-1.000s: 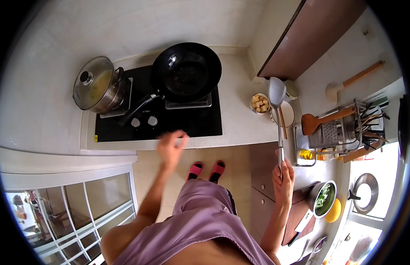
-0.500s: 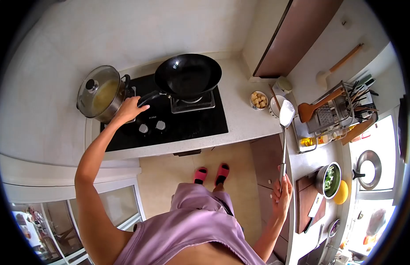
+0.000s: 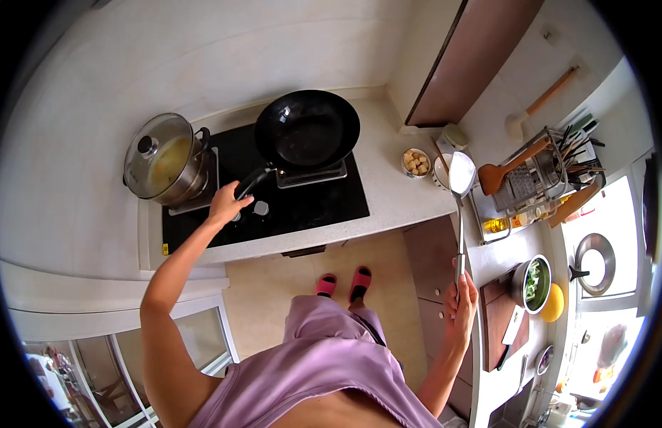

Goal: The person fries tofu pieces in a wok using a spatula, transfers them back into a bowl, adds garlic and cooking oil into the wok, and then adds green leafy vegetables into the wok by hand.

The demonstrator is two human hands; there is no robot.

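Observation:
My left hand (image 3: pixel 230 205) is closed around the end of the handle of a black wok (image 3: pixel 309 132), which sits over the right burner of the black stove (image 3: pixel 309 203). The inside of the wok looks dark and bare. Upright in my right hand (image 3: pixel 459 307) is a long-handled metal spatula (image 3: pixel 460 175), its fingers wrapped round the grip. Its shiny head overlaps a white bowl (image 3: pixel 440 173) on the counter in this view. Left of the wok, a steel pot (image 3: pixel 167 160) with a glass lid holds something yellowish.
A small bowl of pale cubes (image 3: pixel 416 163) stands right of the stove. Along the right counter are a utensil rack (image 3: pixel 534 185), a steel bowl of chopped greens (image 3: pixel 532 284), a yellow round fruit (image 3: pixel 553 303), and a knife (image 3: pixel 513 328) on a wooden board (image 3: pixel 495 303).
My left hand has come down and right, and the wok's handle has swung toward the stove's front with it. The spatula stays raised in my right hand, nearly unmoved.

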